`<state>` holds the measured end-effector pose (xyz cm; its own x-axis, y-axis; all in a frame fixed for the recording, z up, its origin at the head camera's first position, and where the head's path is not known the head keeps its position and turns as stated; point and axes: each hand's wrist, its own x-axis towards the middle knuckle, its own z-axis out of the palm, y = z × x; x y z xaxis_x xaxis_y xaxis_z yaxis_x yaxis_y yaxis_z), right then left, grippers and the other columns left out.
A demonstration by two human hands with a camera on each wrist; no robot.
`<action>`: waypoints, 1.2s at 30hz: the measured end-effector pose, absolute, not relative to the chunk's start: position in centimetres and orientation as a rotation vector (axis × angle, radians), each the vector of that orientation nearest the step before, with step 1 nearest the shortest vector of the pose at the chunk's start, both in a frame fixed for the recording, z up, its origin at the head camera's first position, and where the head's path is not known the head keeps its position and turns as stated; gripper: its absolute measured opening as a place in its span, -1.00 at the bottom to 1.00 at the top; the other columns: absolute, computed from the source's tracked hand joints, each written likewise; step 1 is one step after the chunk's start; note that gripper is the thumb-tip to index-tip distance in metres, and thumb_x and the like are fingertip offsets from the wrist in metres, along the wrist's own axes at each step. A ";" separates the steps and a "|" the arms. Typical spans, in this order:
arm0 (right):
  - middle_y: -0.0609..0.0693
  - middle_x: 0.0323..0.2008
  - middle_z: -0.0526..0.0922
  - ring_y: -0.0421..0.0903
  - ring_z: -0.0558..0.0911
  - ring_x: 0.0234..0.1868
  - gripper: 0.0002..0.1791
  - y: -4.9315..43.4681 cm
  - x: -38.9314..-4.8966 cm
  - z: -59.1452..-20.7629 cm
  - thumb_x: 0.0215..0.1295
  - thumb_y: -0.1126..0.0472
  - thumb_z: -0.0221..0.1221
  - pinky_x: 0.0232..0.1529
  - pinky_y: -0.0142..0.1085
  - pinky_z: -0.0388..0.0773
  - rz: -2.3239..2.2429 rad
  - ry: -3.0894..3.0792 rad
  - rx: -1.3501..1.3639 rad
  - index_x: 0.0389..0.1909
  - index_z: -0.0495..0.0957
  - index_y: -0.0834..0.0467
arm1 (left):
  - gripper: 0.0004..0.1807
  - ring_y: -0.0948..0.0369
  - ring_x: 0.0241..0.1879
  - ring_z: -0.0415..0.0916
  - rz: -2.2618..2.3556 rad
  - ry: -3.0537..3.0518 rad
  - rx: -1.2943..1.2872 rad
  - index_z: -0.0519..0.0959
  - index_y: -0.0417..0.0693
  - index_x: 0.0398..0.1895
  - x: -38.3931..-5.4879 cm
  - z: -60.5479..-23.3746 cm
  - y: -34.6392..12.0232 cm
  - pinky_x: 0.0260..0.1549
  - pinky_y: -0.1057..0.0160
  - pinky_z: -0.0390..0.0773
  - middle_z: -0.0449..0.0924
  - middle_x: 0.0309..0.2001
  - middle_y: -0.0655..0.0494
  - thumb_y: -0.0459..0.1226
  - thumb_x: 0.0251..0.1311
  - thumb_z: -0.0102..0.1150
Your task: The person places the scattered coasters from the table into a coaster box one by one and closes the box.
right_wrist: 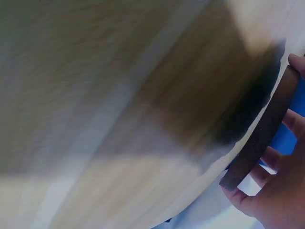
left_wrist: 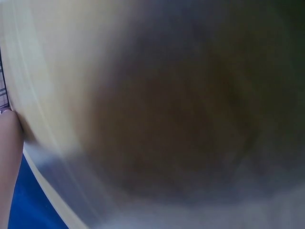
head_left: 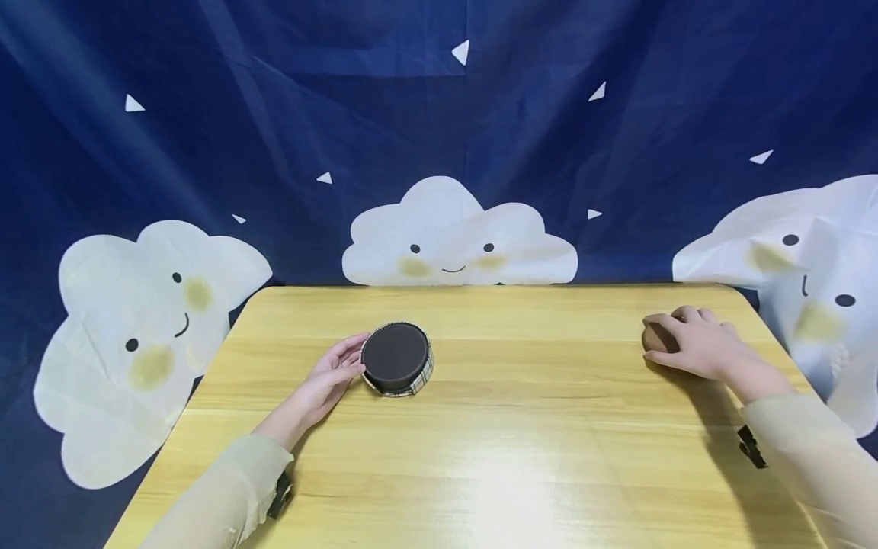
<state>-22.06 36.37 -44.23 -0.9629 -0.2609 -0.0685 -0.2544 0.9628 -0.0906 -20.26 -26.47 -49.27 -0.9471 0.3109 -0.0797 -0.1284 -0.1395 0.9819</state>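
A round case (head_left: 395, 352) with a black top and a plaid side sits left of the table's middle. My left hand (head_left: 332, 377) holds its left side, thumb at the near edge and fingers farther round. Only a strip of the plaid side (left_wrist: 3, 93) shows in the left wrist view. Toward the table's far right, my right hand (head_left: 709, 351) grips a brown disc (head_left: 658, 341) from above, covering much of it. Seen edge-on in the right wrist view, the thick disc (right_wrist: 262, 136) lies between thumb and fingertips. Whether it touches the table is unclear.
Both hands work over a light wooden table (head_left: 521, 427) with rounded far corners. Behind it hangs a dark blue curtain (head_left: 411, 114) printed with white clouds and triangles. Black clips show under both sleeves. Large parts of both wrist views are blurred.
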 end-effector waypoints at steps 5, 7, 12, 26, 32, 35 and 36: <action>0.46 0.22 0.48 0.53 0.45 0.20 -0.17 34.9 -22.7 -43.9 0.28 -0.33 0.34 -0.17 0.37 0.51 -0.107 3.054 -0.446 0.42 0.47 0.07 | -0.20 0.48 0.23 0.50 2.175 1.838 0.230 -0.01 -0.48 0.63 -20.2 -49.6 -26.5 0.29 0.55 0.50 0.49 0.26 0.39 -0.59 0.35 0.01; 0.45 0.22 0.49 0.53 0.45 0.21 -0.17 34.3 -23.0 -43.7 0.28 -0.33 0.34 -0.14 0.37 0.50 -0.093 3.064 -0.468 0.43 0.47 0.06 | -0.22 0.47 0.23 0.51 2.184 1.837 0.240 0.03 -0.48 0.62 -20.2 -49.7 -26.5 0.29 0.54 0.51 0.52 0.26 0.39 -0.59 0.34 0.01; 0.43 0.23 0.51 0.51 0.46 0.23 -0.17 32.6 -23.6 -43.1 0.27 -0.33 0.34 -0.14 0.32 0.48 -0.081 3.088 -0.535 0.43 0.48 0.06 | -0.22 0.48 0.22 0.51 2.182 1.847 0.220 0.03 -0.48 0.62 -20.2 -49.7 -26.5 0.29 0.54 0.50 0.52 0.26 0.38 -0.59 0.34 0.00; 0.34 0.25 0.52 0.39 0.46 0.22 -0.23 25.9 -24.9 -41.0 0.25 -0.22 0.40 -0.02 0.31 0.48 -0.114 3.126 -0.736 0.42 0.53 0.03 | -0.20 0.49 0.22 0.50 2.162 1.837 0.202 -0.05 -0.48 0.64 -20.3 -49.7 -26.5 0.28 0.55 0.49 0.49 0.25 0.41 -0.61 0.36 -0.05; 0.32 0.29 0.49 0.37 0.43 0.27 -0.21 23.1 -25.4 -40.4 0.26 -0.20 0.40 0.03 0.28 0.44 -0.137 3.105 -0.814 0.45 0.50 0.03 | -0.20 0.49 0.22 0.50 2.163 1.845 0.204 -0.03 -0.47 0.64 -20.3 -49.6 -26.5 0.29 0.55 0.49 0.48 0.26 0.40 -0.60 0.35 -0.03; 0.32 0.30 0.47 0.36 0.43 0.27 -0.21 21.6 -25.5 -40.2 0.25 -0.19 0.40 0.01 0.24 0.44 -0.150 3.099 -0.867 0.45 0.50 0.04 | -0.20 0.49 0.23 0.50 2.164 1.848 0.207 -0.03 -0.48 0.64 -20.3 -49.6 -26.5 0.29 0.55 0.49 0.48 0.26 0.39 -0.59 0.35 -0.02; 0.32 0.29 0.47 0.36 0.44 0.26 -0.22 21.1 -25.5 -40.1 0.24 -0.18 0.40 -0.01 0.23 0.44 -0.155 3.098 -0.889 0.44 0.50 0.04 | -0.20 0.49 0.22 0.50 2.164 1.848 0.204 -0.03 -0.48 0.64 -20.3 -49.6 -26.6 0.29 0.55 0.49 0.48 0.26 0.40 -0.59 0.35 -0.02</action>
